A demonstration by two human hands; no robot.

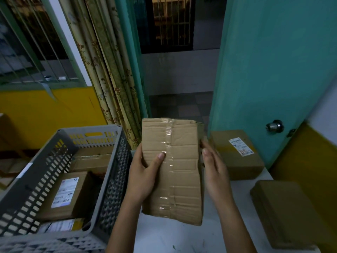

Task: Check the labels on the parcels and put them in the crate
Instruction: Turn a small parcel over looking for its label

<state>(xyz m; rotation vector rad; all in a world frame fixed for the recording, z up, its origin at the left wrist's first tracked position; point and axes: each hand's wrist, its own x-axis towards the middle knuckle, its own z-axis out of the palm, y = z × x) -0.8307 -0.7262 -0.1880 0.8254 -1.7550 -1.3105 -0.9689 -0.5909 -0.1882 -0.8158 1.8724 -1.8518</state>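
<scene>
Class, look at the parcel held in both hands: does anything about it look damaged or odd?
Yes. The held parcel is creased in ridges, its top right corner torn, and the face under the tape shows no label.

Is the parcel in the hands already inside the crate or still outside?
Outside. The parcel is held above the table by the left hand and right hand, to the right of the grey crate.

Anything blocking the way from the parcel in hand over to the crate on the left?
Only the crate's near right wall, which the held parcel must be lifted over. The crate is open-topped. Parcels already inside cover part of its floor. Left hand and right hand hold the parcel's sides.
</scene>
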